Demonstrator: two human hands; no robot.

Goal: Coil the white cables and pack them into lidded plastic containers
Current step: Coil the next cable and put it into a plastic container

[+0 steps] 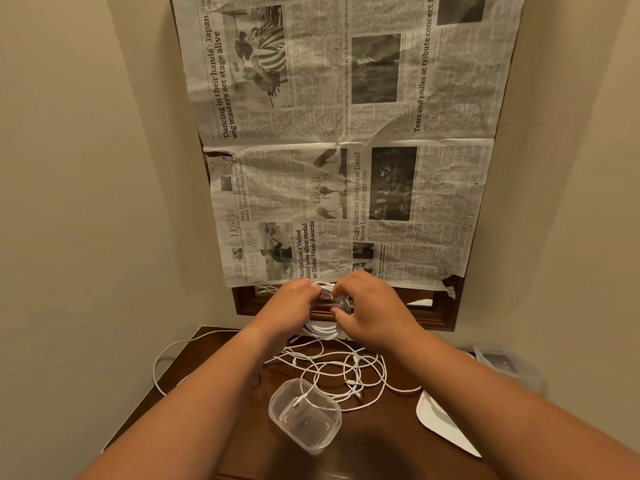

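A coiled white cable [323,329] is held up above the dark wooden table [381,434], in front of the wall. My left hand [292,304] grips the coil from the left and my right hand [372,306] pinches its upper part from the right. Below them, a tangle of loose white cables [339,372] lies on the table, with one strand looping off the left edge. A clear plastic container [304,415] stands open near the table's front, and a cable end with a connector rests inside it.
A white lid [441,422] lies at the table's right. A second clear container [507,367] sits at the far right edge. A newspaper [346,150] covers a framed mirror on the wall behind. Beige walls close in on both sides.
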